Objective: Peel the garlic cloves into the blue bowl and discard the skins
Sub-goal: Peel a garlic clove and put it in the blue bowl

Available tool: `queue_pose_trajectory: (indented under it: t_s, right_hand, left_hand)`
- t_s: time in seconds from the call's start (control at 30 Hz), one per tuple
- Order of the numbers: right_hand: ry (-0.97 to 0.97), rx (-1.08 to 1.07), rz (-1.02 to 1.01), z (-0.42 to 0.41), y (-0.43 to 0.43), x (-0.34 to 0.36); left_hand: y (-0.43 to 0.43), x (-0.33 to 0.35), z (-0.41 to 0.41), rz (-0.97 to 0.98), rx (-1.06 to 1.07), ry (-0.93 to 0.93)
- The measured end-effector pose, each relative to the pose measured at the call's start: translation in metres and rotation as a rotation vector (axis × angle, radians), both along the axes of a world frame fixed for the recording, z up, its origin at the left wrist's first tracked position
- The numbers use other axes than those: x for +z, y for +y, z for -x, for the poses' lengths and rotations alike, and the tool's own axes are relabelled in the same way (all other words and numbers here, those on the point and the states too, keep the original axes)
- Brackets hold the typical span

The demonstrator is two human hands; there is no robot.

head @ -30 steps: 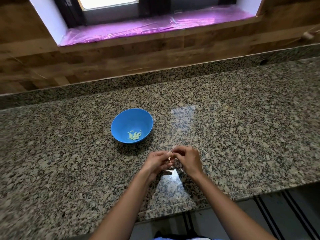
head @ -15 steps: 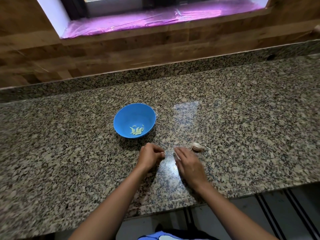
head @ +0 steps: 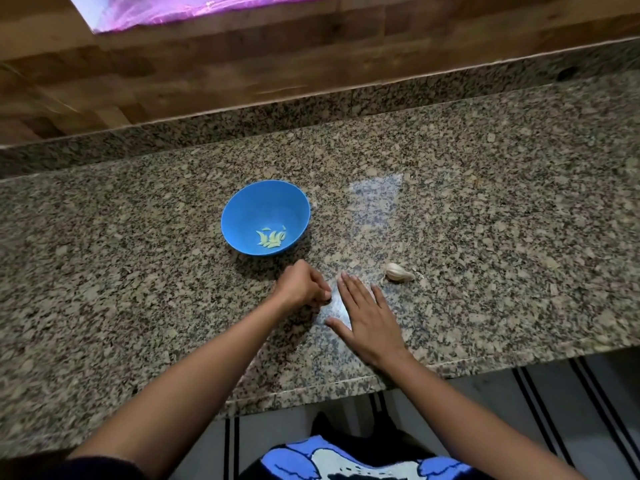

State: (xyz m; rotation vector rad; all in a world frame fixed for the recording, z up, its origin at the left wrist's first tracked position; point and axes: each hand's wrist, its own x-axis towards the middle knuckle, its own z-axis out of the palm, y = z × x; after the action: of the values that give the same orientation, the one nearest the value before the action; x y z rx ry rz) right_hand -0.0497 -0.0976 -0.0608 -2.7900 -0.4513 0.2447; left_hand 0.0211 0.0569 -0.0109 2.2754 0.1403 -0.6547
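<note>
Fingers [head: 350, 289] of right hand [head: 372, 323] straight, palm-down on counter [head: 485, 237], holding nothing; unpeeled garlic clove [head: 399, 271] lies just right of them, long axis left-right, farther from curled left hand [head: 300, 285] (contents indiscernible) near blue bowl [head: 242, 206].

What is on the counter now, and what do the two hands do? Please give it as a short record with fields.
surface: granite counter
container: blue bowl, upright, beyond the left hand
contents: a few peeled cloves
loose: unpeeled garlic on the counter, near the right hand, untouched
left: fingers curled; what they hold is hidden
right: flat on the counter, fingers straight
</note>
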Motion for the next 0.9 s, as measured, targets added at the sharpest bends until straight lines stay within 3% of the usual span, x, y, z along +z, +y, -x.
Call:
queue_pose_trajectory:
  t_s: [0.13,0.27,0.33,0.4,0.47,0.53,0.7,0.77,0.9]
  right_hand:
    - [-0.027,-0.007,-0.038,0.001,0.000,-0.003]
    - [-0.016,-0.008,-0.069,0.002,-0.001,-0.002]
    - [0.000,0.008,-0.087,0.002,-0.001,0.000]
    - [0.040,-0.045,-0.243,-0.002,0.001,0.001]
    - [0.124,-0.292,-0.680,-0.008,0.001,0.008]
    - [0.182,-0.525,-1.041,-0.014,-0.001,0.018]
    - [0.196,-0.640,-1.105,-0.024,-0.015,0.029]
    - [0.103,-0.655,-0.949,-0.024,-0.022,0.027]
    - [-0.112,-0.505,-0.514,-0.017,-0.031,0.024]
  left_hand:
    - [-0.003,0.002,0.000,-0.162,-0.078,-0.102]
    - [-0.004,0.005,0.006,-0.197,-0.113,-0.129]
    - [0.000,0.003,0.008,-0.021,-0.021,-0.065]
    - [0.002,0.004,0.014,0.317,0.158,0.098]
    - [-0.006,0.006,0.022,0.577,0.314,0.233]
    - [-0.018,0.006,0.027,0.681,0.396,0.269]
    - [-0.030,0.000,0.028,0.882,0.551,0.323]
    - [-0.030,-0.001,0.029,0.764,0.540,0.235]
    - [-0.012,-0.006,0.024,0.122,0.227,-0.187]
